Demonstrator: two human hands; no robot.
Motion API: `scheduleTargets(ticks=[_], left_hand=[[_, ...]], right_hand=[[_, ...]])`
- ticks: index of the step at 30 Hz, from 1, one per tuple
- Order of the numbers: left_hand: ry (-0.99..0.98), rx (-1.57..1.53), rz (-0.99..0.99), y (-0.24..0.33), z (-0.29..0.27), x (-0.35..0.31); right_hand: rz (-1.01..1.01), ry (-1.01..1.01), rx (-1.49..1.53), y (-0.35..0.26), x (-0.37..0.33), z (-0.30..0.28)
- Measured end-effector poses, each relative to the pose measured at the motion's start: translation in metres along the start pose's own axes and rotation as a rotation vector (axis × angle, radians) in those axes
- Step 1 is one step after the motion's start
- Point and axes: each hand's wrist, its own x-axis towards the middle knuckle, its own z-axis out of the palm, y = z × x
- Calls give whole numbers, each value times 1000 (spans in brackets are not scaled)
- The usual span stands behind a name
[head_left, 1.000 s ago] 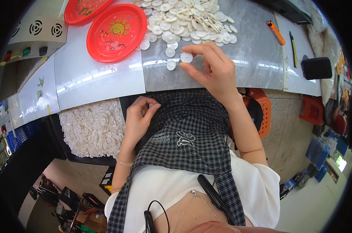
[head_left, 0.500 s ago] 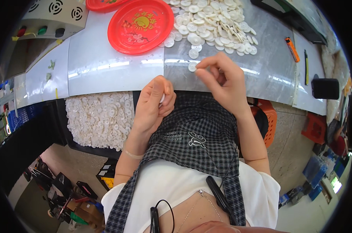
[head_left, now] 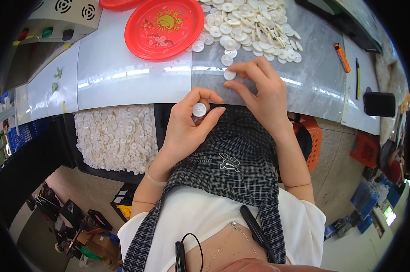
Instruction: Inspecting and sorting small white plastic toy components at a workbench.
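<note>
My left hand (head_left: 189, 120) is partly curled over the table's front edge, with a white toothed plastic gear (head_left: 199, 109) held among its bent fingers. Its thumb and index finger are spread apart. Over the grey tabletop, my right hand (head_left: 262, 88) has its index fingertip at the edge of a single white plastic gear (head_left: 230, 74). The right thumb is spread just below that gear. Two more gears lie a little farther off, and beyond them a heap of white gears (head_left: 245, 27) covers the back of the table.
A red round tray (head_left: 143, 38) lies left of the heap. Below the table edge, a black bin holds many small white parts (head_left: 116, 138). At the right are an orange cutter (head_left: 341, 58), a thin yellow-green tool (head_left: 358, 79) and a black rectangular device (head_left: 379, 104). A control box (head_left: 64, 22) stands far left.
My left hand has turned and opened its thumb and index finger, exposing the gear inside. My right thumb and index have parted, and the gear by them has shifted slightly.
</note>
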Motion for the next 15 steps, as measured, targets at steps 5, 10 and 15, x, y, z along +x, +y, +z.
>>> scheduleTargets(ticks=[5, 10, 15], left_hand=[[-16, 36, 32, -6, -1, 1], [36, -344, 13, -9, -3, 11], [85, -143, 177, -11, -9, 36]], right_hand=[[14, 1, -48, 3, -1, 0], [-19, 19, -14, 5, -1, 1], [2, 51, 137, 2, -5, -2]])
